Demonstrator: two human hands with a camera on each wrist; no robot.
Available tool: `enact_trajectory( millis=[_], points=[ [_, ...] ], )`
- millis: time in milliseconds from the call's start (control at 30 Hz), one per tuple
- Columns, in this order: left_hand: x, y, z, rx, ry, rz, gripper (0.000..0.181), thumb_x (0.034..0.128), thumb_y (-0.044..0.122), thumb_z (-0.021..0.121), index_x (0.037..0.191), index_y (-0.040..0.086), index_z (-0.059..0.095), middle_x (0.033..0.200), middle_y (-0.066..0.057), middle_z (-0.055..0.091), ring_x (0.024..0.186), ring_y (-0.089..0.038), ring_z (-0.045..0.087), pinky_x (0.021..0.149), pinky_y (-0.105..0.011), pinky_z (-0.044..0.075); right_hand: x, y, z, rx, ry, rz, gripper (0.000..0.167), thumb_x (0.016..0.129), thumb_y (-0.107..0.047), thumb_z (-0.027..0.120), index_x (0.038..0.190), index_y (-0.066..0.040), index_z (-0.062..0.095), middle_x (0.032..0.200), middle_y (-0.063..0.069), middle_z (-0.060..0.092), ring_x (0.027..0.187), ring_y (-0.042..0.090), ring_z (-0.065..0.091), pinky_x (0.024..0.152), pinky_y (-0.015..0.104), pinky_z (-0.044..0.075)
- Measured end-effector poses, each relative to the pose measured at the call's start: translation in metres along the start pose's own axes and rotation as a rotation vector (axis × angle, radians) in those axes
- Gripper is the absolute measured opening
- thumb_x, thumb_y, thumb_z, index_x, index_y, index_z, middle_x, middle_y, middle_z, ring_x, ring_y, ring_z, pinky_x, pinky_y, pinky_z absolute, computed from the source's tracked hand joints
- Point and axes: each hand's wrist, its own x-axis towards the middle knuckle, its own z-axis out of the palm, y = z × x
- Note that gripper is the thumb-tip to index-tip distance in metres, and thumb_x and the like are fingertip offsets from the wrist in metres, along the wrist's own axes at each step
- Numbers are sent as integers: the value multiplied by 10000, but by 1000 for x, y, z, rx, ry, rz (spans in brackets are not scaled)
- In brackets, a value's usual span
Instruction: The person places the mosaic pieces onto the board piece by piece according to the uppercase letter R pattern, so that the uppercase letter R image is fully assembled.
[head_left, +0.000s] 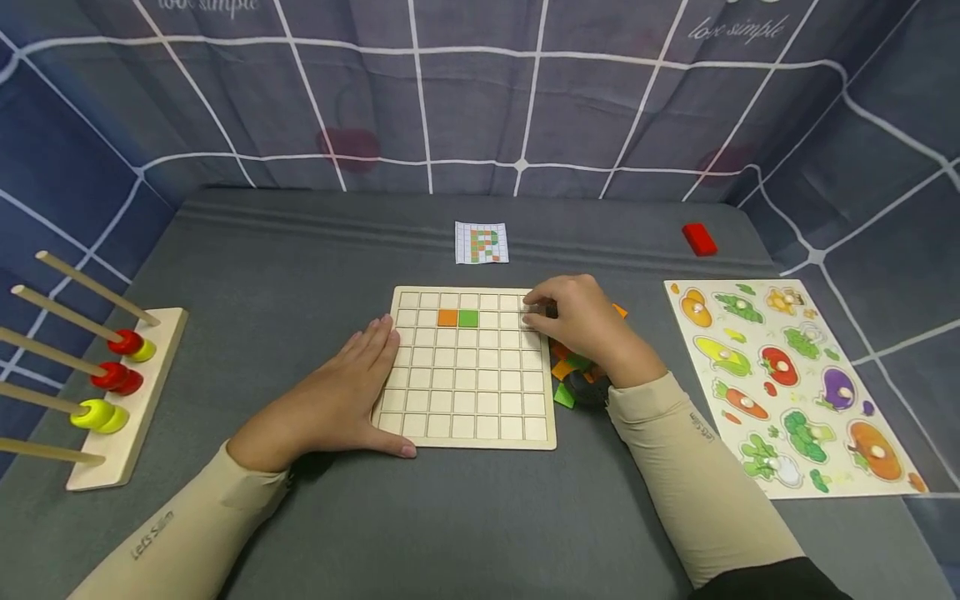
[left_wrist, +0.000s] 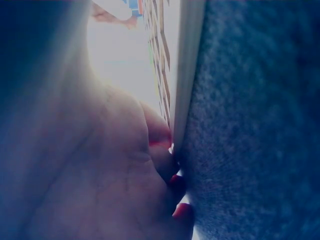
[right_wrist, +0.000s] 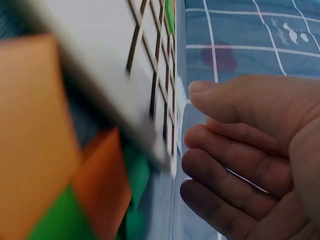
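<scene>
At the far left of the frame, a wooden peg rack (head_left: 161,367) stands on the grey cloth with red and yellow rings on three of its slanting pegs; it sits well apart from the work, presumably to leave elbow room. At left of centre, a person's left hand (head_left: 337,392) lies along the left edge of a pale gridded board (head_left: 465,379), fingers straight and touching that edge, thumb reaching under the lower left corner; nothing is grasped, and the hand probably serves as a brace to stop the board sliding. The board lies flat in the middle of the frame, with an orange square (head_left: 447,317) and a green square (head_left: 468,318) side by side in its second row. Above it, at upper centre, is a small card (head_left: 482,244) printed with an orange and green pattern on a grid, apparently put there to be seen while working. The right hand (head_left: 581,321) hovers at the board's upper right edge, fingers loosely bent and thumb apart from them; the right wrist view shows nothing in its grasp. Beneath it and beside the board lie loose orange and green pieces (head_left: 564,396), seemingly kept within easy reach. At upper right rests a red block (head_left: 700,239), and farther right a vegetable puzzle board (head_left: 808,383), both apparently set aside
</scene>
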Motion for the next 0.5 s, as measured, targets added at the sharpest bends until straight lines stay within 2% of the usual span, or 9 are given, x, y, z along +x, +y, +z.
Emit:
enact_trajectory(
  millis=[233,500],
  points=[
    [1,-1,-1,-10,-8,3,1510,695,917,692,1612,-147,139,1694,-321,13,1570,-433,25,1249,-533,111,-16,20,-7,-40,45,7,201,905,-109,855,1078,-17,810,1036,95,761,918,234,706,817,422,570],
    [1,-1,-1,-5,-9,8,1509,698,922,682,1612,-148,136,1694,-320,13,1571,-430,24,1251,-525,106,-28,30,-21,-26,40,136,265,922,-140,839,1154,-20,790,1118,120,750,1019,286,695,880,476,560]
  ],
)
